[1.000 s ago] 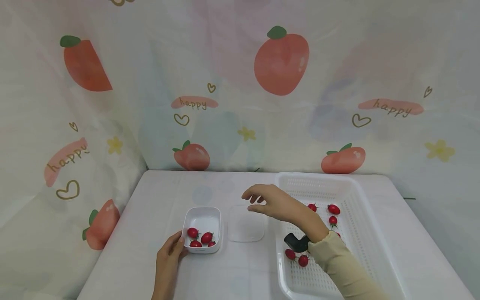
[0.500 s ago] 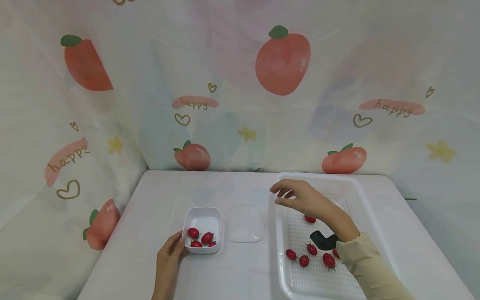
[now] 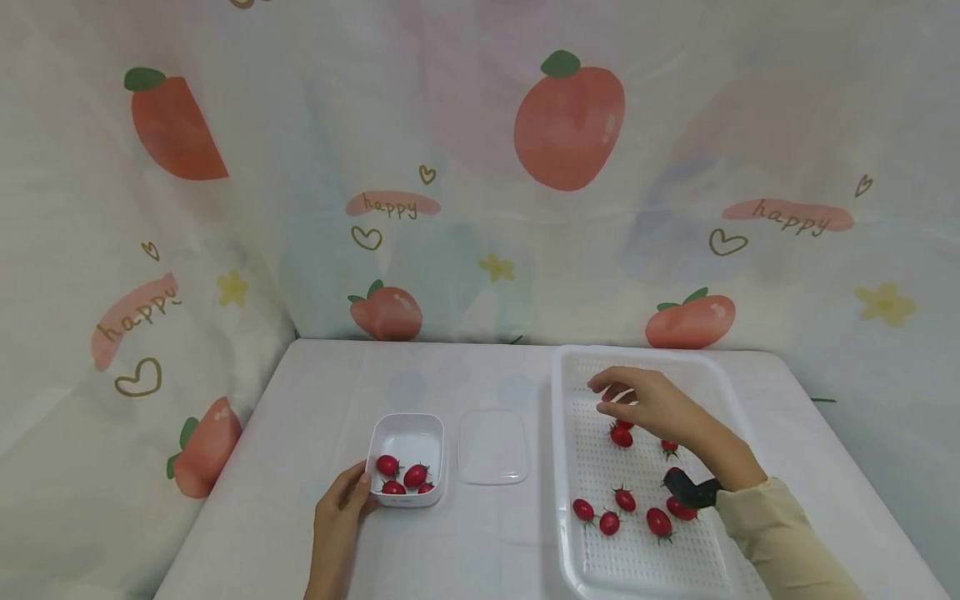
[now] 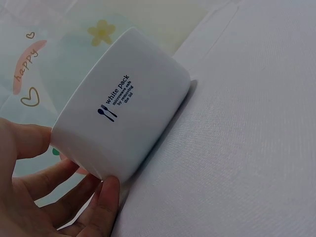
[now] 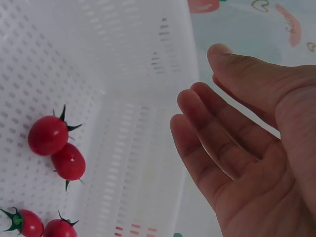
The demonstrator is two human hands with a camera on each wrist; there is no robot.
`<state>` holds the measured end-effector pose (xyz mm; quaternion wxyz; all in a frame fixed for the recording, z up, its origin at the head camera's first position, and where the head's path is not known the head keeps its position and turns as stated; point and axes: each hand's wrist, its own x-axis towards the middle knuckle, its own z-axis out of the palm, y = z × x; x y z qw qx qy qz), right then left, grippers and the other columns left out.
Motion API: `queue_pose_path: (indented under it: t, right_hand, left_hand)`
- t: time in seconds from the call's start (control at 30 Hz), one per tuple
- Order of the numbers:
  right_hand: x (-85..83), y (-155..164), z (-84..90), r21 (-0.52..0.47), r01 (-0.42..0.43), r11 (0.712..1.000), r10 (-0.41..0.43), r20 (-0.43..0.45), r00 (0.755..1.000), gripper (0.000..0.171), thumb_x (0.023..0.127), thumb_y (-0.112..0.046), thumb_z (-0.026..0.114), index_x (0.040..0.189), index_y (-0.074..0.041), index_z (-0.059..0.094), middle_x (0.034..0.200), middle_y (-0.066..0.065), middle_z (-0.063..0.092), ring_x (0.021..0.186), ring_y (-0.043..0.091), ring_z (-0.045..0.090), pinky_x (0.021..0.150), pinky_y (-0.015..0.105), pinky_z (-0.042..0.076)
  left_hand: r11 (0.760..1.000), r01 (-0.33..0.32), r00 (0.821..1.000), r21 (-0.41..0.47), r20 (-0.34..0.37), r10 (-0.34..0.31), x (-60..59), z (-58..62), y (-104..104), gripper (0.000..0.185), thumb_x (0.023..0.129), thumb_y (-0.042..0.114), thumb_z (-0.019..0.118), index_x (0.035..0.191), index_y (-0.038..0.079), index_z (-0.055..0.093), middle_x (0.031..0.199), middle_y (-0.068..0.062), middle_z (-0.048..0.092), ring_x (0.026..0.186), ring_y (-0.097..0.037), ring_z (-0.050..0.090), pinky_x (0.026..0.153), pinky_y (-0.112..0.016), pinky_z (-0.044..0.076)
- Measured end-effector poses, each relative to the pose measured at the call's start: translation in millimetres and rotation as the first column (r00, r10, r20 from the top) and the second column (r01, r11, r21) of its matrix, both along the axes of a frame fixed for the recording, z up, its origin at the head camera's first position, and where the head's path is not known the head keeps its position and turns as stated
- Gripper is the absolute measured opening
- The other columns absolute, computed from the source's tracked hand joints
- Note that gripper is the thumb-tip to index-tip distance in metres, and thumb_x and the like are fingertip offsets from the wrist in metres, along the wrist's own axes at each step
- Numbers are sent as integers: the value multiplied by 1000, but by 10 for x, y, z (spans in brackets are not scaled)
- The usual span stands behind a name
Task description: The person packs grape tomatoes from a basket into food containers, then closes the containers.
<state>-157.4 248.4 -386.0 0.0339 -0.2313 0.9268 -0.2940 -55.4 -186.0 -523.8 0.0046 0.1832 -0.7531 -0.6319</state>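
My left hand (image 3: 351, 493) holds the near left corner of a small white container (image 3: 406, 435), thumb at its rim. In the left wrist view the thumb and fingers (image 4: 101, 197) bracket the container's wall (image 4: 123, 108). About three cherry tomatoes (image 3: 406, 477) lie inside it. My right hand (image 3: 613, 398) hovers open and empty over the far part of a white perforated tray (image 3: 570, 367), just above a tomato (image 3: 621, 436). The right wrist view shows the relaxed fingers (image 5: 217, 133) above the tray's wall (image 5: 138, 59) and a pair of tomatoes (image 5: 48, 135).
A clear lid (image 3: 492, 446) lies flat between container and tray. Several more tomatoes (image 3: 609, 522) sit in the tray's near half. The white table (image 3: 315, 392) is backed by a printed curtain (image 3: 480, 167) behind and on the left.
My right hand has swung rightward from above the clear lid to over the tray, still empty. The left hand and container have stayed put.
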Motion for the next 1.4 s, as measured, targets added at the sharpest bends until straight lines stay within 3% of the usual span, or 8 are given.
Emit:
queue_pose_path:
  t: [0.73,1.03,1.4]
  right_hand:
    - [-130,345,-359,122,69,990,-80,90,993,34,91,-7,78,122,3,69,118,21,71,107,39,66,92,56,61]
    - [-176,403,-501,164,96,982,-121,148,982,40,91,-8,77,128,1,66,122,21,70,111,39,64,92,53,62]
    - [-208,390,-613,190,120,975,-153,175,973,37,89,-4,77,125,0,67,114,17,70,104,33,65,86,50,65]
  left_hand:
    - [1000,-16,1000,-14,0,16,-10,-11,13,48,108,38,55,148,11,56,148,-17,58,125,-29,61,93,-23,62]
    - [1000,-18,1000,1,-6,18,-11,-22,8,48,108,38,56,148,11,56,147,-17,59,123,-28,63,93,-22,62]
    - [1000,-17,1000,-1,-20,17,1,-4,20,47,108,36,56,148,11,56,148,-18,59,125,-30,63,93,-22,61]
